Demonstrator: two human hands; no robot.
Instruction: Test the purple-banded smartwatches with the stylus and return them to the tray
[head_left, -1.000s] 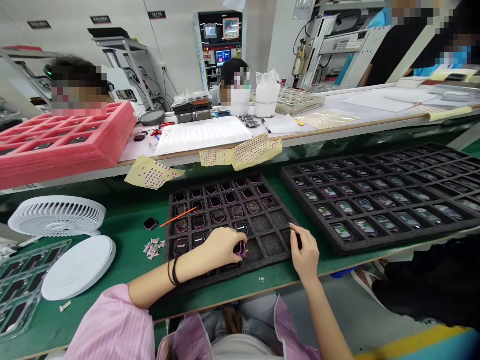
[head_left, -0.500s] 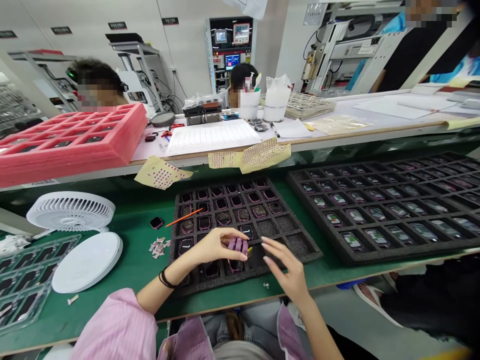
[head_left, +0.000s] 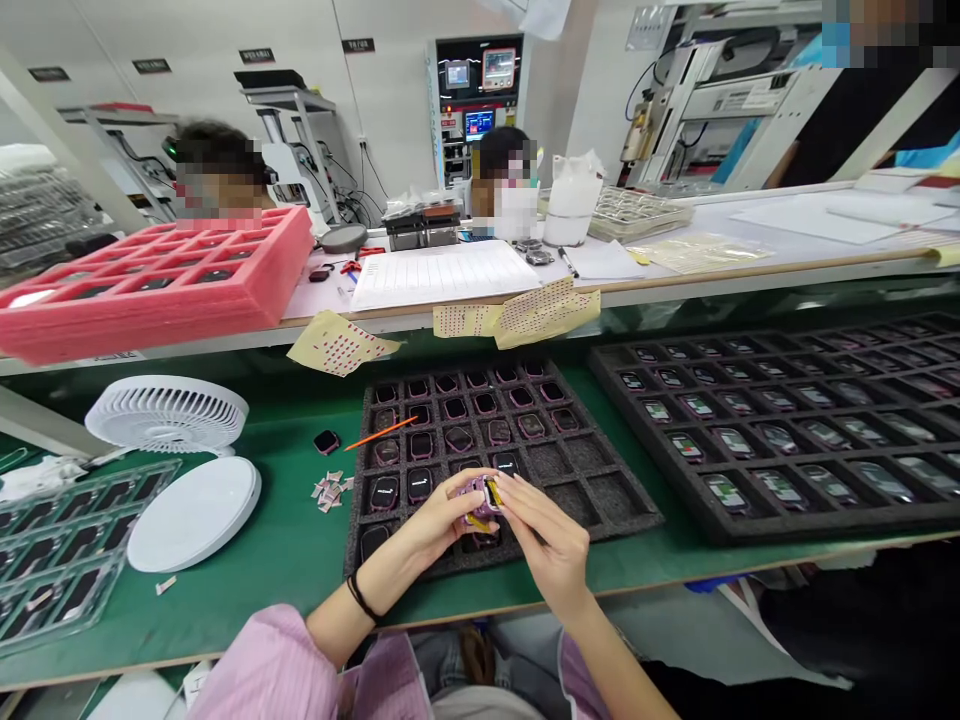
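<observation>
A pink-cased smartwatch [head_left: 480, 503] is held just above a black foam tray [head_left: 589, 492], in its lower middle part. The two hands are brought together and clamped on the watch from either side, with the left hand [head_left: 431, 522] on its left and the right hand [head_left: 544, 533] on its right. A small yellow tab [head_left: 492, 493] is seen at the watch's edge, but its form is partly hidden by the hands. Rows of watches are seated in the upper and left cells of the tray. A black band [head_left: 361, 597] is worn on the left wrist, and a pink striped sleeve [head_left: 266, 665] is seen below it.

To the right, a second black foam tray [head_left: 750, 526] is filled with rows of watches. A loose dark watch [head_left: 326, 441] is laid on the green mat [head_left: 247, 610] of the counter, left of the first tray, and an orange stick [head_left: 381, 433] is rested across that tray's left edge. Paper scraps [head_left: 328, 490] are heaped nearby. Further left, a white fan [head_left: 165, 415], a round white disc [head_left: 193, 513] and a clear plastic tray [head_left: 67, 540] are placed. A pink foam tray [head_left: 225, 310] and a printed sheet [head_left: 442, 275] are set on the higher counter.
</observation>
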